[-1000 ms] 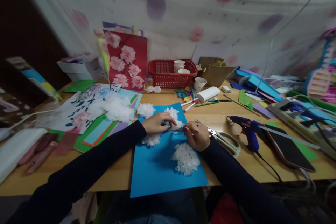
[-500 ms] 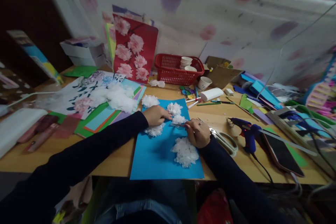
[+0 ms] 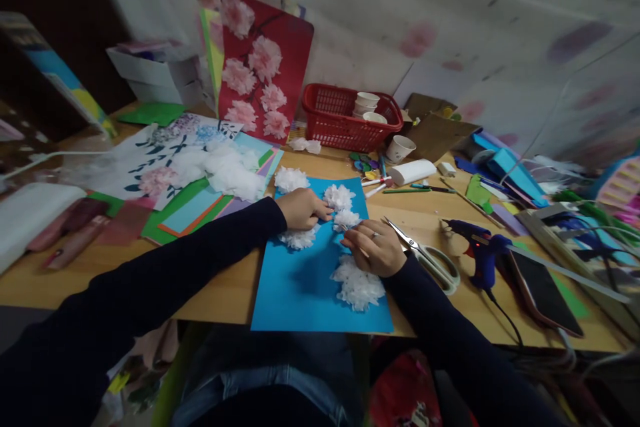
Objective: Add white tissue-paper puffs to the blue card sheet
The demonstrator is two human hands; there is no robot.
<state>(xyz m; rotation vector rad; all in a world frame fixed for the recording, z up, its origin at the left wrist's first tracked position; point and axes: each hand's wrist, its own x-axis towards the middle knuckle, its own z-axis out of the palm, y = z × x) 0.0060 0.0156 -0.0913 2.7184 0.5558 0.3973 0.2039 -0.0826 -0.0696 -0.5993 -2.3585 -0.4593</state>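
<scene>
A blue sheet of paper (image 3: 295, 300) lies on the table with white ruffled tissue flowers on it. My left hand (image 3: 303, 209) rests on its upper part, index finger stretched towards a small white flower (image 3: 345, 219) and the rest partly hidden. One white flower (image 3: 291, 180) lies above that hand, another (image 3: 300, 238) below it, and a third (image 3: 339, 197) to its right. My right hand (image 3: 375, 247) has its fingertips pinched together just below the small flower; what they hold is too small to name. Under this hand sits the largest flower (image 3: 361, 285).
Scissors (image 3: 425, 257), a blue glue gun (image 3: 480, 247) and a phone (image 3: 545, 290) lie to the right. A red basket (image 3: 350, 130) with paper cups stands behind, beside a red flower picture (image 3: 295, 47). White tissue (image 3: 233, 173) and coloured sheets spread on the left.
The view has tilted down slightly. My right hand's fingers have drawn together near the small flower, and the thin pale piece seen at its fingertips no longer shows clearly. My left hand stays on the sheet.
</scene>
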